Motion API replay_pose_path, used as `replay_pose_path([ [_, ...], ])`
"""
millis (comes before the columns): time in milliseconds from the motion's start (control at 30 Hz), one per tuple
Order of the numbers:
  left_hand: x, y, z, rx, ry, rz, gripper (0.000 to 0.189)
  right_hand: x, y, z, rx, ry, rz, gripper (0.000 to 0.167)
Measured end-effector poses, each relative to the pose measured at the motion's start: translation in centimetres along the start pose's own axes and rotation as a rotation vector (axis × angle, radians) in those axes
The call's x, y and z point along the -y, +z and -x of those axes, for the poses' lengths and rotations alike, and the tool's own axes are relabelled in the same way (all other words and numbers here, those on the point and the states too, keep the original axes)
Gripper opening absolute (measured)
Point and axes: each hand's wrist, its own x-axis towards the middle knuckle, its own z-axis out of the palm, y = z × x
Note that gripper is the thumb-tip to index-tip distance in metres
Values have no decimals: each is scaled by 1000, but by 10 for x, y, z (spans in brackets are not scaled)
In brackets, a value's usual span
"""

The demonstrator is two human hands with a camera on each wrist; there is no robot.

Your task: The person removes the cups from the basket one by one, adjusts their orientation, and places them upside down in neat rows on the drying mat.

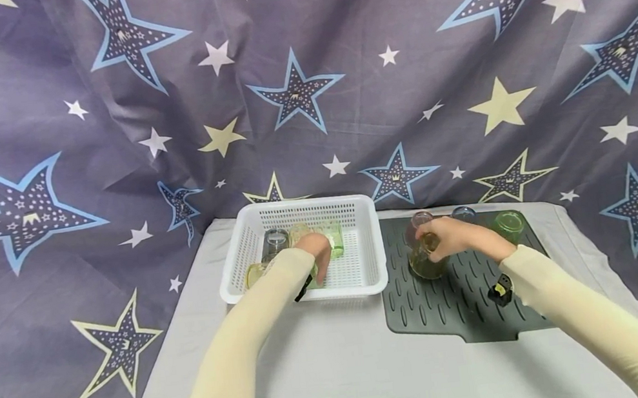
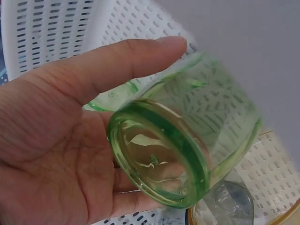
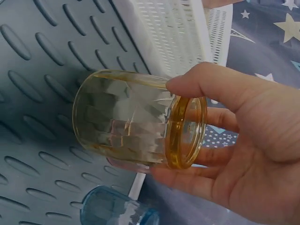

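Observation:
My left hand [image 1: 317, 252] reaches into a white plastic basket [image 1: 306, 296]. In the left wrist view it holds a green drinking glass [image 2: 220, 108], thumb along one side and fingers round the other, thick base toward the palm. Over the dark drying mat [image 1: 425, 317], my right hand [image 1: 450, 236] grips an amber glass [image 3: 126, 117] near its thick base. That glass is upside down, its mouth close to the mat. Behind it on the mat stand a pinkish glass [image 1: 421, 217] and a blue glass [image 1: 464, 213].
Inside the basket lie a grey glass [image 1: 275, 241], a yellow glass [image 1: 253, 274] and another green glass [image 1: 333, 236]. A green glass [image 1: 509, 223] stands upside down at the mat's right. Behind the white-covered table [image 1: 342, 365] hangs a star-patterned curtain [image 1: 303, 155].

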Motion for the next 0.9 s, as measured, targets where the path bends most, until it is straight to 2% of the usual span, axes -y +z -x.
replay_pose_path([
  [133,-2,2,-1,-6,1,-6,21,-4,5,-2,-5,38,-7,54],
  [433,-3,5,-4,-3,0,-34,24,-14,12,-4,-1,38,-53,53],
  [633,-4,5,-5,31,-18,-87,45,-18,16,-6,-3,43,-57,52],
  [700,-3,4,-4,28,-12,-92,42,-19,16,-6,-4,43,-59,52],
  [800,3,3,-1,-6,39,-64,25,-19,17,-6,-4,45,-54,53],
  [900,13,4,0,-76,125,16,14,-19,18,-7,4,49,-49,54],
])
